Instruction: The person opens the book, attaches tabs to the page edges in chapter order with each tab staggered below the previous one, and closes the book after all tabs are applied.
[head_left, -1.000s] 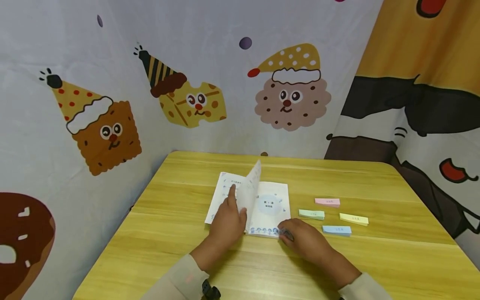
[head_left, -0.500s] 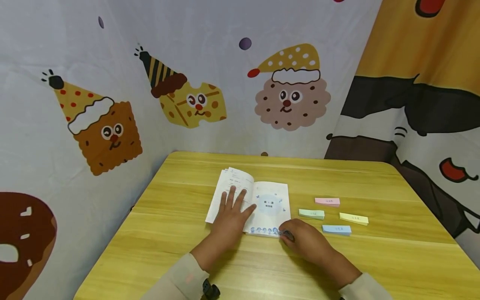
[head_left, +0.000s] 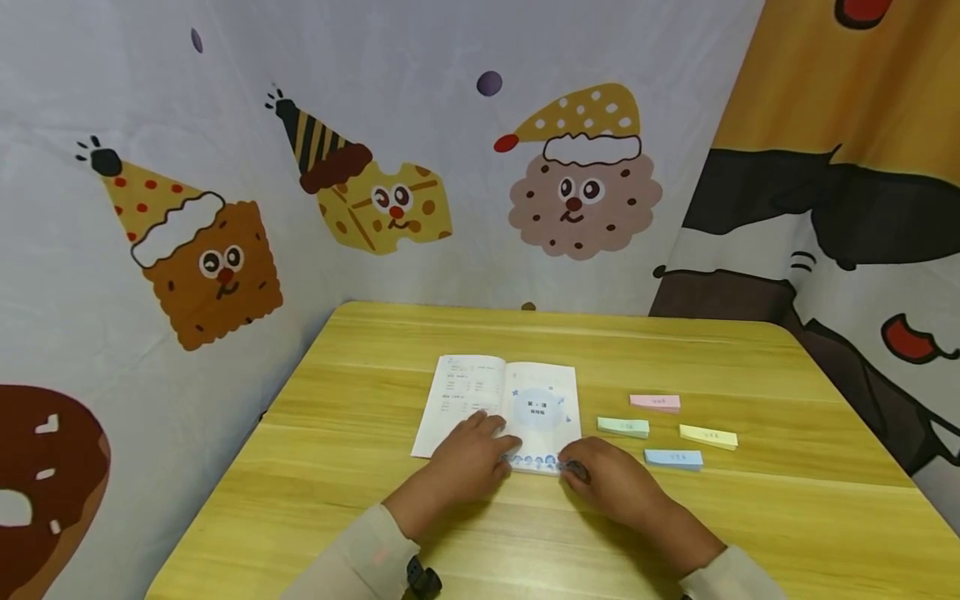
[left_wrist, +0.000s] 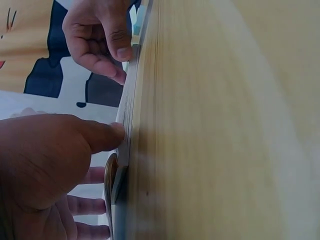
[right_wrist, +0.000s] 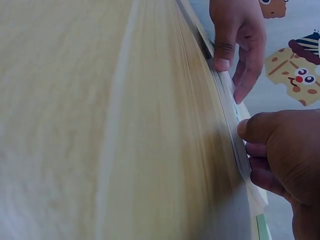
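An open book [head_left: 542,387] lies on the wooden table, its left page printed with text and its right page with a pale blue circle. My left hand [head_left: 468,457] rests over the lower left page by the spine, fingers fairly straight on the paper. In the left wrist view its thumb [left_wrist: 107,136] touches the book's near edge. At the lower right corner, my right hand [head_left: 611,479] holds the book, fingers bent along the side. The right wrist view shows the right thumb [right_wrist: 246,129] on the page edge.
To the right of the book lie a pink paper strip [head_left: 655,403], a green strip [head_left: 622,427], a yellow strip [head_left: 708,437] and a blue strip [head_left: 673,459], each with small writing. A cartoon-printed cloth [head_left: 420,50] hangs behind the table [head_left: 300,500].
A raised page has gone over to the left and now lies flat. My left hand first spread over it, then slid down toward the book's near edge. The right hand stayed at the corner.
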